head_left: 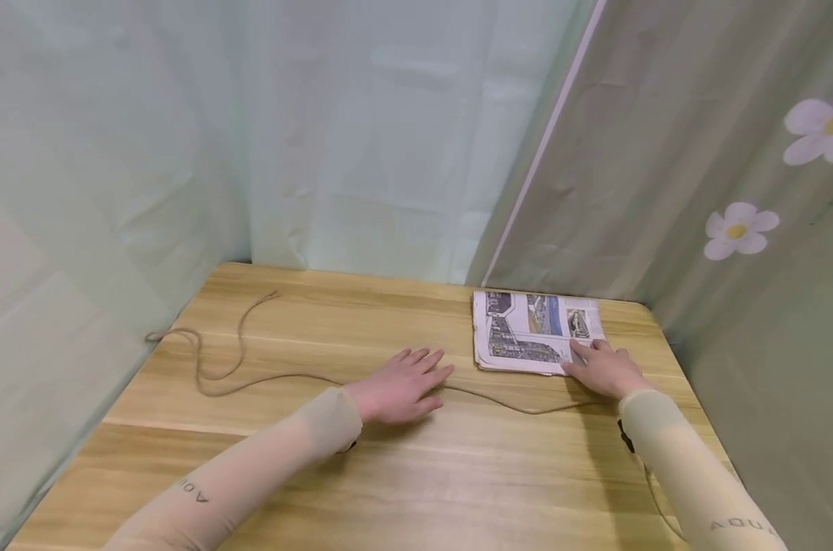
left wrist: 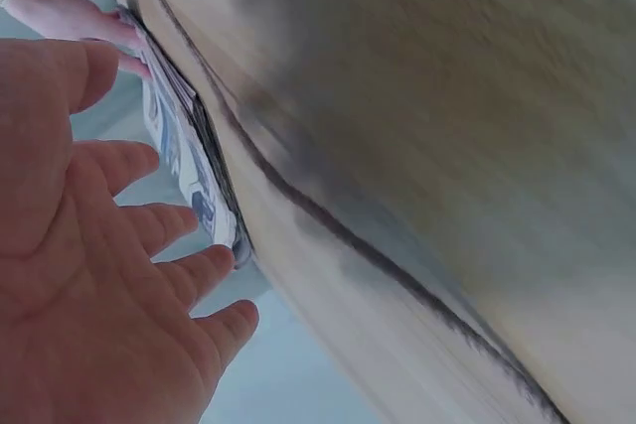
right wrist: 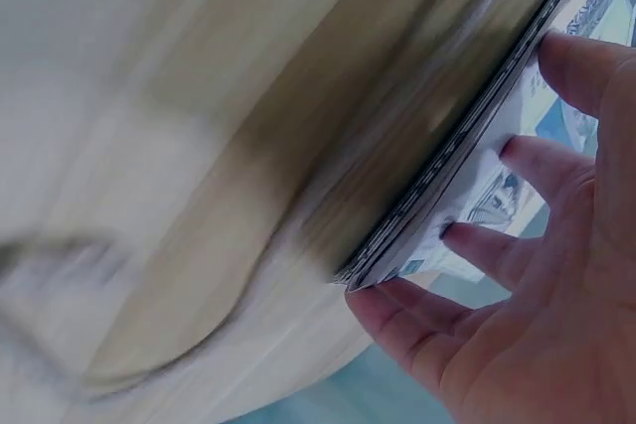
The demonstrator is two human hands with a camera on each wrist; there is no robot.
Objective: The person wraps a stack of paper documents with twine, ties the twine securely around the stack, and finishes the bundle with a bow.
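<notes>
A folded stack of newspapers (head_left: 537,325) lies flat near the back right of the wooden table. My right hand (head_left: 608,370) rests at its near right corner; in the right wrist view its spread fingertips (right wrist: 467,237) touch the top sheet and the edge. My left hand (head_left: 399,389), palm down with fingers spread, is over a thin brown cord (head_left: 279,377), left of the newspapers, and holds nothing. The left wrist view shows the cord (left wrist: 328,217) running below the palm, apart from it.
On the table (head_left: 416,474) the cord loops at the left, its end hanging slightly past the left edge, and runs right beneath the right hand. Pale curtains (head_left: 389,138) enclose the back and sides. A thin line hangs by the right forearm.
</notes>
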